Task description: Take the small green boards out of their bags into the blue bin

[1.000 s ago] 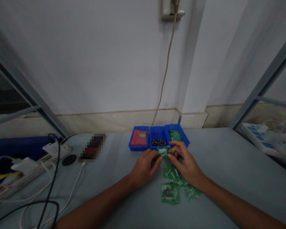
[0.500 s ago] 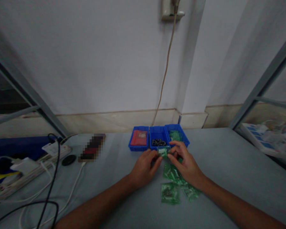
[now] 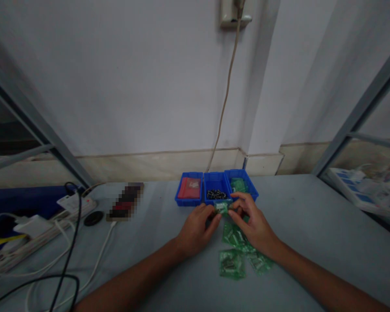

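Note:
Between my two hands is a small green plastic bag [image 3: 221,207], pinched at its left edge by my left hand [image 3: 199,227] and at its right edge by my right hand [image 3: 251,223]. Something pale shows inside it. The bag is just in front of the middle blue bin [image 3: 217,177], which contains small black and silver parts [image 3: 216,194]. Below my right hand, more green bags [image 3: 234,236] with metal pieces in them lie on the table, one green bag [image 3: 232,263] being nearest to me.
The left blue bin [image 3: 188,202] has red bags [image 3: 190,188]; the right blue bin [image 3: 251,190] has green bags [image 3: 239,185]. At left are a blurred-out phone-like object [image 3: 125,203], a black disc [image 3: 93,218], a power strip [image 3: 35,240] and loose cables [image 3: 72,247].

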Tool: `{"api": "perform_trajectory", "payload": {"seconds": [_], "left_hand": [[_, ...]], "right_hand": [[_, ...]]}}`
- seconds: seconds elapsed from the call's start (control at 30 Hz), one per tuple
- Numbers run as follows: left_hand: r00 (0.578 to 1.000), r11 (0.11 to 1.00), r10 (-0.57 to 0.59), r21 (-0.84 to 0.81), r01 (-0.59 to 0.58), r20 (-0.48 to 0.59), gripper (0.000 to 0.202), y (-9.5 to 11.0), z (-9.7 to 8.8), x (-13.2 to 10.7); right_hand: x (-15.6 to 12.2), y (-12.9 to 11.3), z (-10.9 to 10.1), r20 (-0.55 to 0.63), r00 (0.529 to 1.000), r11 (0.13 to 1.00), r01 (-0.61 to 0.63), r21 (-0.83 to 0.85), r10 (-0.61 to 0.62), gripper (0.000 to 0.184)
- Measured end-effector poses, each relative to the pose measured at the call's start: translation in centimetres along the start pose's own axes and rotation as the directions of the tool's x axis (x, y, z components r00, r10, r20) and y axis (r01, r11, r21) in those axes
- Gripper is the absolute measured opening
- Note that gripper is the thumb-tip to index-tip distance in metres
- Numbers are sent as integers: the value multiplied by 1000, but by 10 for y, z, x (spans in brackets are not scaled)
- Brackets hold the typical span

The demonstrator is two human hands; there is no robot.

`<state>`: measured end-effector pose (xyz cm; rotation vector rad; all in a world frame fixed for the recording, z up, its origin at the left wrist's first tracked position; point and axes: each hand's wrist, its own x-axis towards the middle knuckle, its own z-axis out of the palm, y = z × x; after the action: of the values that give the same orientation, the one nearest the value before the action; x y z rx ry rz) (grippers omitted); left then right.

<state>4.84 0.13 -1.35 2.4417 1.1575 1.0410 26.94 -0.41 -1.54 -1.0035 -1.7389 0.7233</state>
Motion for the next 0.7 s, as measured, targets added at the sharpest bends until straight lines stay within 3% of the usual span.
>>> {"api": "perform_trajectory", "payload": {"seconds": [0.7], "left_hand": [[1000, 1000, -5, -7, 5, 25, 26, 1, -1, 1]], "right_hand": [[1, -1, -1, 9, 1000, 1000, 8, -12, -8, 39]]}}
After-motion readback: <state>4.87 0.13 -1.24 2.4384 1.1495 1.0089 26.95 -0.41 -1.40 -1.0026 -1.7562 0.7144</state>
